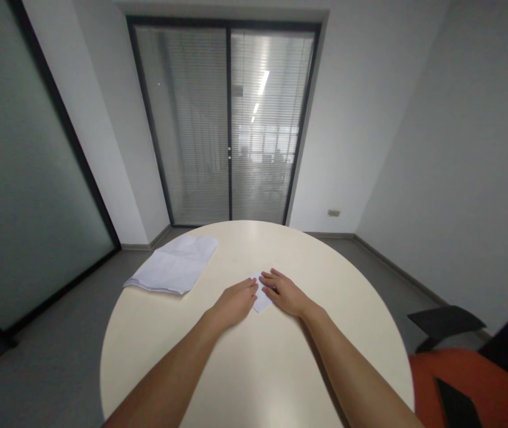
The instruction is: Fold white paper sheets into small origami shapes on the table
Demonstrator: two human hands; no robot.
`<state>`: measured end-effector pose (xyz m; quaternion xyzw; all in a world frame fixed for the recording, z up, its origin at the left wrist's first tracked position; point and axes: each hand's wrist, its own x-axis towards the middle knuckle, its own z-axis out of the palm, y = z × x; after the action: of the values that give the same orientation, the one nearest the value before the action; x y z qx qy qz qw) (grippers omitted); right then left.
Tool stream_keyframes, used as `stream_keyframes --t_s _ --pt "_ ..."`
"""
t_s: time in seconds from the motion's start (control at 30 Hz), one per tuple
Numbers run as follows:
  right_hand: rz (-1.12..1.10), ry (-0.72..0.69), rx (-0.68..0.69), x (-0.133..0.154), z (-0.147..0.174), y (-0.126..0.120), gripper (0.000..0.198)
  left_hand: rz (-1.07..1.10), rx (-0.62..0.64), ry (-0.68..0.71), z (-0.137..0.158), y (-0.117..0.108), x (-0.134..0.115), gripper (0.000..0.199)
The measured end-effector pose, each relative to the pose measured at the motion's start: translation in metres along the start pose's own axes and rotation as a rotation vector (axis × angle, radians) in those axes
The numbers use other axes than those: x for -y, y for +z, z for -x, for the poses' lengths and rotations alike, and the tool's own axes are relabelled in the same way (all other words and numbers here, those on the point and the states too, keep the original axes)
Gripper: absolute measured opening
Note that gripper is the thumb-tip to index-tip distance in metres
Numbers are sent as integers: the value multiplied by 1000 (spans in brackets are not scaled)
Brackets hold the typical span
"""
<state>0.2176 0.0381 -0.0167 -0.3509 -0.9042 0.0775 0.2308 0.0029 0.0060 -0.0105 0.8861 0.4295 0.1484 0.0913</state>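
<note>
A small folded piece of white paper (262,302) lies on the round cream table (254,368), between my two hands. My left hand (236,302) rests on its left edge, fingers stretched toward the paper and their tips touching it. From the other side, my right hand (286,292) lies flat with its fingers spread over the paper's upper right part. Both hands cover some of the paper, so its full outline and folds are hidden. Neither hand grips anything that I can see.
A stack of larger creased white paper sheets (176,264) lies at the table's far left. An office chair with an orange seat (472,386) and black armrest (448,321) stands at the lower right. Beyond the table is a glass door with blinds (191,131).
</note>
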Motion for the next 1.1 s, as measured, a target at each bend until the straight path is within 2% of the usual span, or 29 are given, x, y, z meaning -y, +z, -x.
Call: stream_keyframes --t_s 0.13,0.23,0.37,0.6,0.9,1.1 --pt "3 29 -23 -4 2 2 38 40 81 29 5 -7 -1 63" --pt "16 108 -61 -9 4 3 37 66 110 41 8 -10 -3 75" --pt "5 152 -91 -5 2 0 36 76 118 27 7 -10 -4 73" --pt "-179 31 -9 13 -3 -6 32 102 76 27 6 -8 1 73" --pt "-62 108 -44 4 -1 -9 28 113 56 2 9 -11 11 72" --pt "-166 161 -53 13 -1 -13 30 97 -2 -16 7 -10 15 66"
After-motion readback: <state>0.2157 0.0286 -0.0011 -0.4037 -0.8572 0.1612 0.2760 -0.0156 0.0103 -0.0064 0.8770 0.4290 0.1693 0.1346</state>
